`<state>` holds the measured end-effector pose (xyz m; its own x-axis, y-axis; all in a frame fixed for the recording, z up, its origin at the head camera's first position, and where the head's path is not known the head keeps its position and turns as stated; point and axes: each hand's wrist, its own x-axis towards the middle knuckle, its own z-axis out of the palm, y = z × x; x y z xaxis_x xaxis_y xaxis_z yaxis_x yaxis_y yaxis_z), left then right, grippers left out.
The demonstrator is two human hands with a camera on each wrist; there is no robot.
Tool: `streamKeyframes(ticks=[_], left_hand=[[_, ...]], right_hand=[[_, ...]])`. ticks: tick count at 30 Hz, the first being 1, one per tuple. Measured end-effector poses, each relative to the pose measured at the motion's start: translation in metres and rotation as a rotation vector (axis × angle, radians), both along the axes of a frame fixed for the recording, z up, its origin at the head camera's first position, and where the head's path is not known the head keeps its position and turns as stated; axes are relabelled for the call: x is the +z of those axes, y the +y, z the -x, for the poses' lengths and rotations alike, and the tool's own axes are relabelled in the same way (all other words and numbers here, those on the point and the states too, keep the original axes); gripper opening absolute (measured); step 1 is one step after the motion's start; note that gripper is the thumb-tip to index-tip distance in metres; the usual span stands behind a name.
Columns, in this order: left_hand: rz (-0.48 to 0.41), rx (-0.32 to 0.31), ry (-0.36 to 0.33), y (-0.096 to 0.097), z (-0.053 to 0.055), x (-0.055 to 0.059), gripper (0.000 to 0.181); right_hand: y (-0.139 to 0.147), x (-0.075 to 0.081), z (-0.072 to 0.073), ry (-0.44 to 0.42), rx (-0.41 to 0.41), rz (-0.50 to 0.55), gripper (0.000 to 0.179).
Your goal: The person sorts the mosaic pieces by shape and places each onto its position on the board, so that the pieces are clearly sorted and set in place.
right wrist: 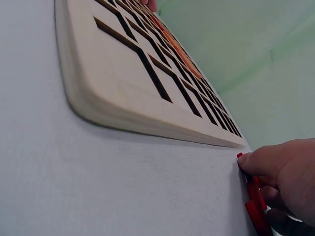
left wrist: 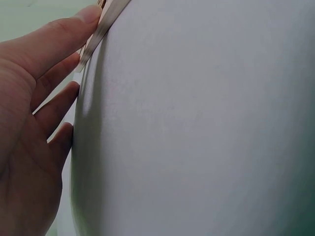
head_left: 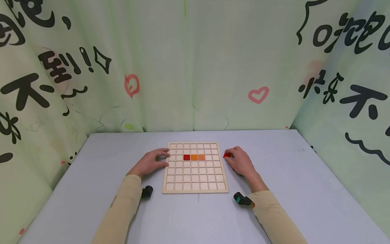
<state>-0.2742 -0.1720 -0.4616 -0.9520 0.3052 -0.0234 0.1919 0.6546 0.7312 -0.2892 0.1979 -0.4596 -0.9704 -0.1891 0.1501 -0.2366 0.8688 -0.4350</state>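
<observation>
A wooden grid board (head_left: 195, 191) lies flat on the table. In one row sit a dark red tile (head_left: 187, 157) and two orange tiles (head_left: 197, 157), side by side. My left hand (head_left: 151, 162) is at the board's left edge, thumb and fingertips resting on its rim with the fingers loosely spread. Just off the opposite edge, my right hand (head_left: 242, 162) pinches a red tile (head_left: 226, 155) low over the table. In the right wrist view, red pieces (right wrist: 258, 216) show under its fingers, partly hidden by the thumb.
The pale table (head_left: 195, 220) reaches back to a light green curtain (head_left: 195, 67) with dark lettering and hearts, which also closes off both sides. Black wrist cameras (head_left: 242, 199) are worn under both forearms. The board's other cells are bare.
</observation>
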Motion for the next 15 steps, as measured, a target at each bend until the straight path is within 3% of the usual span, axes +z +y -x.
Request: streamKeyframes(ticks=[15], left_hand=[[0.047, -0.011, 0.024, 0.0009, 0.0020, 0.0018, 0.039]], right_hand=[[-0.0019, 0.0008, -0.0031, 0.020, 0.008, 0.004, 0.029]])
